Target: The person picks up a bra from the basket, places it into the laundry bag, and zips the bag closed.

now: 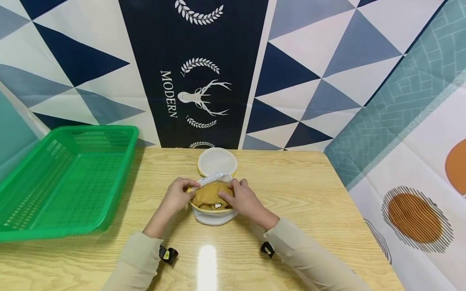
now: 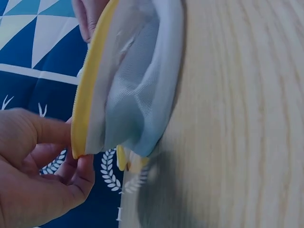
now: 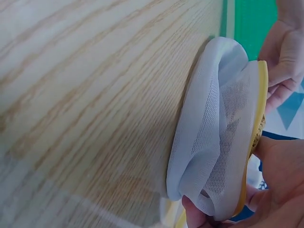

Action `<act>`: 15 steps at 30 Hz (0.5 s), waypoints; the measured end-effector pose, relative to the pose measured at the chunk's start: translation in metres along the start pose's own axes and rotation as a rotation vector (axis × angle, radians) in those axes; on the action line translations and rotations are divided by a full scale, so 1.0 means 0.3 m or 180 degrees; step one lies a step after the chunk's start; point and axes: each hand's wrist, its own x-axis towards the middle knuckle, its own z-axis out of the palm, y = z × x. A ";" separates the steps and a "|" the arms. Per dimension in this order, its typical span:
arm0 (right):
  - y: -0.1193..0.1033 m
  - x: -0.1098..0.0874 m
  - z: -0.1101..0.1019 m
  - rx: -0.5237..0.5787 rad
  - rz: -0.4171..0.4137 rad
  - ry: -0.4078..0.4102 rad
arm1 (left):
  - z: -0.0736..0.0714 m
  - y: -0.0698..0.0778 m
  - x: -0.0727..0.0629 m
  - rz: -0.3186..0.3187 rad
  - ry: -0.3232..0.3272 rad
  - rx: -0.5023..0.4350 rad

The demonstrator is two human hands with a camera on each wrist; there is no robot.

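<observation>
A round white mesh laundry bag [image 1: 214, 219] with yellow zipper trim sits on the wooden table, its round lid [image 1: 217, 162] folded back behind it. Inside lies a mustard-coloured garment [image 1: 210, 193] with lacy parts and a small white tag; its exact kind is unclear. At the bag's left side my left hand [image 1: 177, 197] pinches the yellow rim [image 2: 84, 109] between thumb and fingers. On the opposite side my right hand [image 1: 246, 199] grips the rim, its thumb over the garment. Mesh wall [image 3: 228, 133] sags in soft folds in the right wrist view.
A green plastic basket [image 1: 132, 161] stands at the left of the table [image 1: 291, 194]. Behind the table hangs a patterned cloth [image 1: 204, 93] with triangles and a deer print. Small black devices [image 1: 168, 255] are worn below both wrists.
</observation>
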 end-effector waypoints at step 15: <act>0.005 0.000 -0.002 0.0036 -0.0018 -0.0032 | -0.006 -0.010 0.004 0.0004 -0.0134 -0.0196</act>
